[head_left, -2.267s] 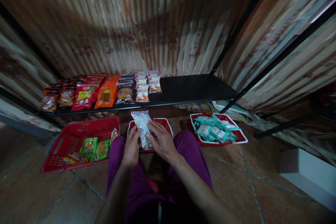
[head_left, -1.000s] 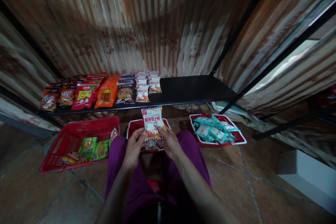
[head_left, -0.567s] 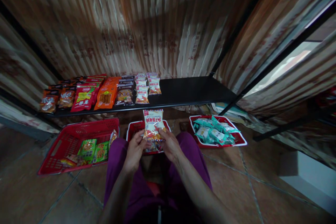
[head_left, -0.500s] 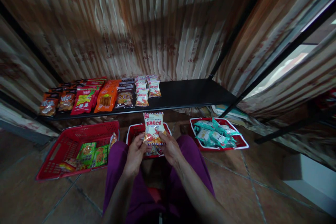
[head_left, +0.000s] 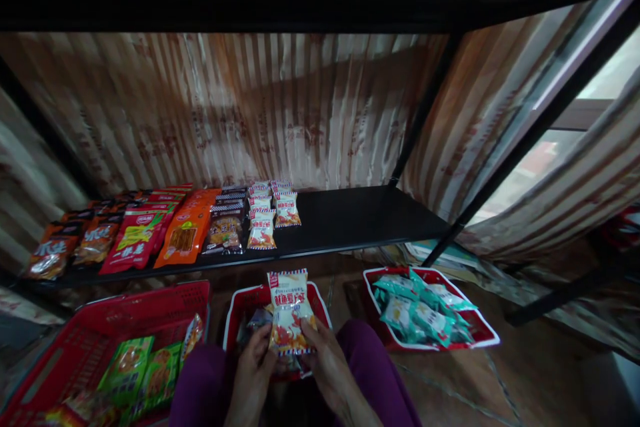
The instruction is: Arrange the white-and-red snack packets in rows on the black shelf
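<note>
Black shelf (head_left: 345,217), dull sheen; snack bags (head_left: 137,237) in rows along its left side. Striped curtain (head_left: 300,113) hangs in folds behind. Dim room, brown tiled floor (head_left: 435,387). Left hand (head_left: 253,367) and right hand (head_left: 327,360) pinch a white packet (head_left: 289,303) (printed face showing) over the middle red basket (head_left: 321,305).

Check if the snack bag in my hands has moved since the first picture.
Yes, rightward: against the white packets on the shelf, the snack bag was below the left column and is now below the right one.
</note>
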